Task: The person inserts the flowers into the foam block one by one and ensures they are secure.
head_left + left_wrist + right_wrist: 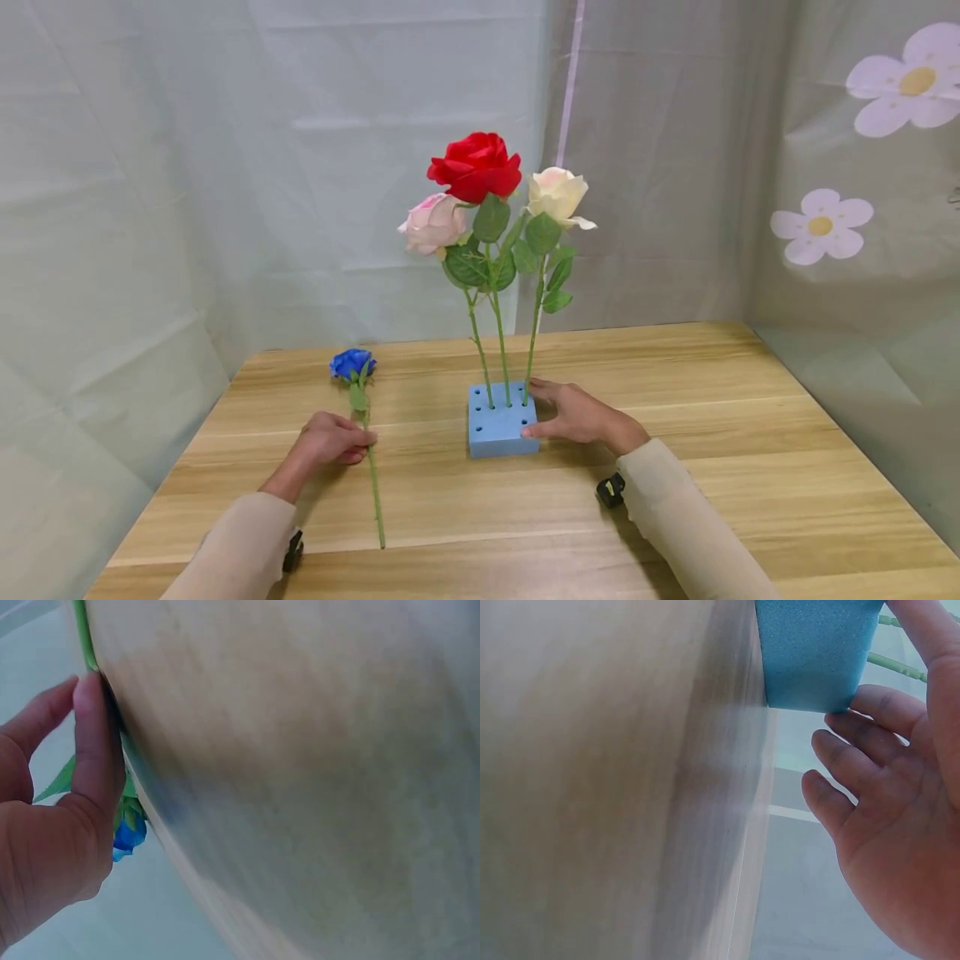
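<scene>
A blue rose lies on the table at the left, its long green stem running toward the front. My left hand pinches that stem between thumb and forefinger; in the left wrist view, the blue bloom shows partly behind the hand. A light blue foam block with several holes stands mid-table. Upright in it are a red rose, a pale pink rose and a cream rose. My right hand holds the block's right side, thumb near the front, fingers toward the back.
The wooden table extends around the block. Pale cloth curtains hang behind and on both sides, with printed white flowers at the right. Dark wrist devices sit under both sleeves.
</scene>
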Action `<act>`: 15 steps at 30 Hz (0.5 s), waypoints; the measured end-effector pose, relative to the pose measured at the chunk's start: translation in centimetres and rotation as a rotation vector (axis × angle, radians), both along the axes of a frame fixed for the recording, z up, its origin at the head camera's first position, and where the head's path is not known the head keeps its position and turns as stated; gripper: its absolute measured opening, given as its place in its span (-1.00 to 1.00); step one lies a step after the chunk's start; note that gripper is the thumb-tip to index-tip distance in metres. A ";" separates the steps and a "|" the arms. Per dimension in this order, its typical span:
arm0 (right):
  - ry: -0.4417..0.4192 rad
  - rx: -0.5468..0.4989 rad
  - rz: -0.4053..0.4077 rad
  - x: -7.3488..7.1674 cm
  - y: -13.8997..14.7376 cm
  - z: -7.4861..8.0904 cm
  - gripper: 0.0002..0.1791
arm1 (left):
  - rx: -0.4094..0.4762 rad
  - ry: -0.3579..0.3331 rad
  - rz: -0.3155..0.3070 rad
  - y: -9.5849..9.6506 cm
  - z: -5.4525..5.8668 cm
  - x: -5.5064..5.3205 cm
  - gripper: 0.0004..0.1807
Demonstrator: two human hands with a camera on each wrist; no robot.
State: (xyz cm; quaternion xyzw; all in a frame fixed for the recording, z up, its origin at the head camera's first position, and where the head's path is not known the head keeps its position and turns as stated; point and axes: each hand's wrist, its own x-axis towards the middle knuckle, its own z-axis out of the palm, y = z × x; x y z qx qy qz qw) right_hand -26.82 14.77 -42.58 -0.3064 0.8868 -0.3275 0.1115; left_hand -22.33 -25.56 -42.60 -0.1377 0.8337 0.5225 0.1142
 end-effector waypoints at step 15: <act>-0.010 -0.008 -0.009 -0.1 0.0 -0.2 -0.02 | -0.051 -0.095 -0.086 0.8 0.1 -0.2 -0.86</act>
